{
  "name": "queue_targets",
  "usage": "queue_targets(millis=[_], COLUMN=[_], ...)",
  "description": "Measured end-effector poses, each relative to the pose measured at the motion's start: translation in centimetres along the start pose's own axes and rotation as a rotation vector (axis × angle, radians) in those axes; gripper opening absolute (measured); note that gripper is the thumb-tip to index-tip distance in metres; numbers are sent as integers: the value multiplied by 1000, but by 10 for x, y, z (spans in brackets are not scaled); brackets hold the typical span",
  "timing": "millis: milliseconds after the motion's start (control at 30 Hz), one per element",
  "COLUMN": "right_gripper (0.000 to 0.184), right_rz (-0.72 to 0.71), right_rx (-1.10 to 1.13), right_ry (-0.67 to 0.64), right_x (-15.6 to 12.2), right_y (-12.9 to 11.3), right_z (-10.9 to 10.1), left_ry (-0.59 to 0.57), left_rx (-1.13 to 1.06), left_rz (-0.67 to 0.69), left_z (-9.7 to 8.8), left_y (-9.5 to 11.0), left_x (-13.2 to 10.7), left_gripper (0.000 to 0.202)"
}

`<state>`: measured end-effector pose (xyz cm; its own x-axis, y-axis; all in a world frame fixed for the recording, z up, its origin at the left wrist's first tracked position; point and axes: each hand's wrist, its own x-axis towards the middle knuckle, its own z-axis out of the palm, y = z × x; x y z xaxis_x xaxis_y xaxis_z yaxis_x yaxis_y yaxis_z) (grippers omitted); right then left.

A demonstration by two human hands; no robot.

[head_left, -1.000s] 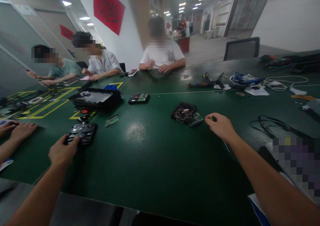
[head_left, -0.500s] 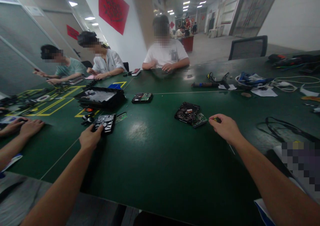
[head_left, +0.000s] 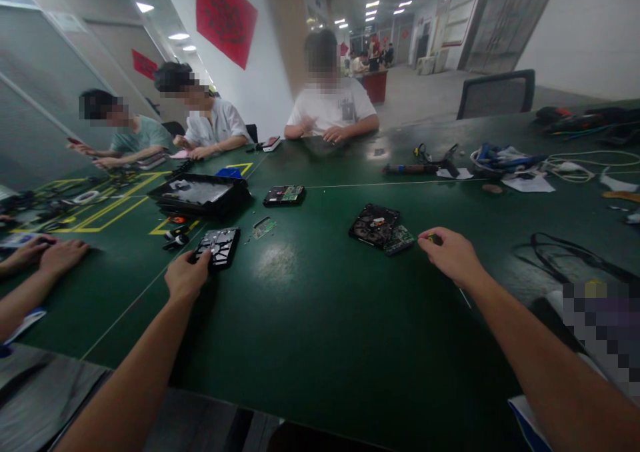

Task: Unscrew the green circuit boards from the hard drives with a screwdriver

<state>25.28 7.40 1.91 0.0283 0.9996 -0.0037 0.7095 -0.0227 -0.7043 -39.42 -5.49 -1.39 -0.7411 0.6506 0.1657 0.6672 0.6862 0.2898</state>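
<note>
Reaching forward in the head view, 2 bare forearms stretch across a dark green table (head_left: 310,325). The left hand (head_left: 186,277) lies palm down, arm nearly straight, fingertips curled onto the near edge of a black hard drive (head_left: 220,245) that lies flat, gripping it. A small circuit board (head_left: 263,227) lies just beyond, and a black tray (head_left: 200,195) farther back. The right hand (head_left: 450,255) rests on the table as a loose fist, closed on a small yellow-tipped tool (head_left: 433,239), possibly a screwdriver. Just left of it sits an opened hard drive (head_left: 374,224) touching a green board (head_left: 399,239). Another person's hands (head_left: 50,255) rest at far left.
</note>
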Motion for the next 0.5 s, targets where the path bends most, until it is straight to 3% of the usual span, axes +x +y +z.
queue_targets(millis=[133,300,433,500], right_gripper=[35,35,34,34], right_rz=[0,23,31,22], right_rx=[-21,4,11,12], right_ry=[-2,-6,-9,-2], right_x=[1,-1,-2,-2], right_y=[-1,-2,-2,-2], right_z=[0,-2,-1,0], left_ry=[39,7,182,96], left_rx=[67,112,195,142], left_rz=[-44,45,364,509], left_z=[-1,-4,-6,-2], left_y=[-3,10,57,92], left_x=[4,13,19,23], left_gripper=[76,70,60,54])
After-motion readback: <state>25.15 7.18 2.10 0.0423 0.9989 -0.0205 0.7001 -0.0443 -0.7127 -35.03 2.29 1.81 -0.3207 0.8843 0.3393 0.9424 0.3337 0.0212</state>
